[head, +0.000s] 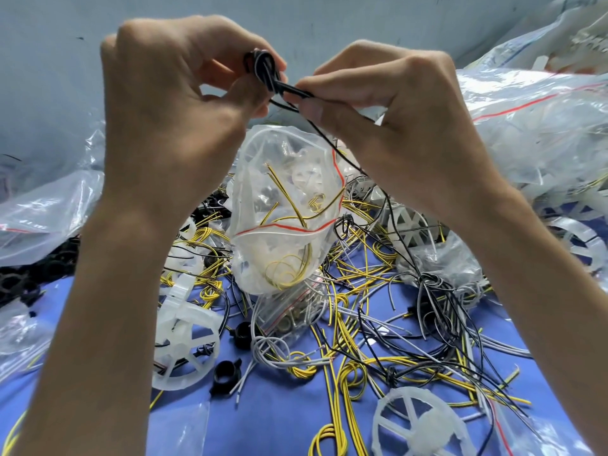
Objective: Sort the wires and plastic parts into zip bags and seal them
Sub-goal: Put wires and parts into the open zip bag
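Both hands up high, w/ a black wire bundle [266, 69] between them: left hand [171, 103] pinches the coiled knot, right hand [394, 106] pinches the strand trailing down. Just below sits a zip bag [279, 209] w/ yellow wires and white parts, over loose wires [362, 324] on a blue cloth [279, 416].
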Tool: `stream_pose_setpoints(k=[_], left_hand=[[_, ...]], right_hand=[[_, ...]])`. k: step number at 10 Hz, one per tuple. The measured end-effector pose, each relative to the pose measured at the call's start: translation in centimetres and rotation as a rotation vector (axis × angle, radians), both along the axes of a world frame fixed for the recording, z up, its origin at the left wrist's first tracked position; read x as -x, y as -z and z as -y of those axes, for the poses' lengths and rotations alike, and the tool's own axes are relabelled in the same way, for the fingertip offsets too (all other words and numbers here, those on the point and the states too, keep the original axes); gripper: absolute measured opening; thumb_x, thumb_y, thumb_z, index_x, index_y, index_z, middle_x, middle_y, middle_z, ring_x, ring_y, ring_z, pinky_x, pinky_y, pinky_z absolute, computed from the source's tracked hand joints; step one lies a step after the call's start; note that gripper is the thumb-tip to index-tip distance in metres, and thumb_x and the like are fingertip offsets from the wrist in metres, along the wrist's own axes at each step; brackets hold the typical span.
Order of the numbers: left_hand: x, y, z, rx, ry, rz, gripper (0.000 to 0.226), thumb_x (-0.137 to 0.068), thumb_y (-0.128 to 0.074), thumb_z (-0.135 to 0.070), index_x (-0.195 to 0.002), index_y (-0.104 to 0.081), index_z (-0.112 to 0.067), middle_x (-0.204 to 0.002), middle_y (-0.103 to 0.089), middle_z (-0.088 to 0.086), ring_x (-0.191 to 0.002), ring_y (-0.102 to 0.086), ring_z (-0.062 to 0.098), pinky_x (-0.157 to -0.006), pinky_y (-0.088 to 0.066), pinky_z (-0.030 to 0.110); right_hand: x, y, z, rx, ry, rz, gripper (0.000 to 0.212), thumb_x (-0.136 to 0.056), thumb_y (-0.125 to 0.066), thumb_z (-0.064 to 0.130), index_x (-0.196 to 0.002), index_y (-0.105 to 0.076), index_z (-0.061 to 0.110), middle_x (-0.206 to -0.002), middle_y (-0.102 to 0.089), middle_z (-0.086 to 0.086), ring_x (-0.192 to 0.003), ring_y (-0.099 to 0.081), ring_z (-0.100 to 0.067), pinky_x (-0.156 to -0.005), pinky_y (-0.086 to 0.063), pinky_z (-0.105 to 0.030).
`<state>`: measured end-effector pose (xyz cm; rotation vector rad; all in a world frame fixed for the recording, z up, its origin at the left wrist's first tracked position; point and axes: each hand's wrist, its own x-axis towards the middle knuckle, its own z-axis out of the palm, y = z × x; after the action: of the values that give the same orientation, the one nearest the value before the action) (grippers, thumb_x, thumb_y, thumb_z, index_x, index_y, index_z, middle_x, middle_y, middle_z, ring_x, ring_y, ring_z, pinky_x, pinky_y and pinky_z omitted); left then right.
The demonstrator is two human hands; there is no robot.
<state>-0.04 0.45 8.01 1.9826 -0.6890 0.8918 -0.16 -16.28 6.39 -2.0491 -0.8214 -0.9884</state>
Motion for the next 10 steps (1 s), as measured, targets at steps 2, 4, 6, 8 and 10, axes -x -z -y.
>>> stream_pose_setpoints(k=[2, 4, 6, 8, 10], left_hand=[[0.1, 0.0, 0.5, 0.064, 0.113, -0.104, 0.022, -0.092, -0.059, -0.005, -0.090, -0.060, -0.027, -0.065, -0.062, -0.033, -0.076, -0.063, -0.005, -0.076, -0.053, 0.018], [0.3, 0.3, 1.0, 0.069, 0.097, -0.060, 0.021, -0.087, -0.065, -0.008, -0.084, -0.063, -0.028, -0.076, -0.068, -0.016, -0.077, -0.069, 0.007, -0.074, -0.057, 0.023], [0.3, 0.5, 1.2, 0.042, 0.120, -0.102, 0.025, -0.080, -0.070, -0.005, -0.089, -0.066, -0.028, -0.089, -0.070, -0.006, -0.080, -0.070, 0.005, -0.077, -0.056, 0.023], [0.7, 0.4, 0.7, -0.094, 0.149, -0.281, 0.026, -0.073, -0.071, -0.047, -0.095, -0.067, -0.032, -0.088, -0.073, -0.010, -0.085, -0.069, 0.001, -0.078, -0.054, 0.019], [0.4, 0.7, 1.7, -0.046, -0.038, -0.077, 0.009, -0.082, -0.066, -0.030, -0.089, -0.071, -0.029, -0.081, -0.072, -0.007, -0.072, -0.068, 0.003, -0.073, -0.057, 0.025]], right_hand=[[-0.2, 0.0, 0.2, -0.041, 0.000, -0.010, 0.017, -0.089, -0.061, 0.014, -0.100, -0.074, 0.010, -0.095, -0.069, -0.004, -0.086, -0.065, -0.014, -0.081, -0.051, -0.033], [-0.1, 0.0, 0.1, -0.009, -0.032, -0.155, 0.018, -0.090, -0.060, 0.013, -0.101, -0.074, 0.010, -0.080, -0.071, -0.003, -0.067, -0.066, -0.006, -0.063, -0.050, -0.017], [-0.5, -0.3, 0.9, 0.068, 0.103, -0.144, 0.020, -0.089, -0.057, 0.015, -0.093, -0.075, 0.009, -0.071, -0.068, -0.012, -0.062, -0.056, -0.018, -0.061, -0.043, -0.028], [-0.7, -0.3, 1.5, 0.145, 0.191, -0.192, 0.019, -0.091, -0.057, 0.027, -0.095, -0.075, 0.022, -0.059, -0.057, -0.009, -0.067, -0.046, -0.022, -0.058, -0.036, -0.029], [-0.5, -0.9, 1.8, 0.166, 0.148, -0.241, 0.020, -0.093, -0.056, 0.023, -0.095, -0.074, 0.017, -0.063, -0.061, 0.005, -0.053, -0.050, 0.003, -0.055, -0.037, -0.010]])
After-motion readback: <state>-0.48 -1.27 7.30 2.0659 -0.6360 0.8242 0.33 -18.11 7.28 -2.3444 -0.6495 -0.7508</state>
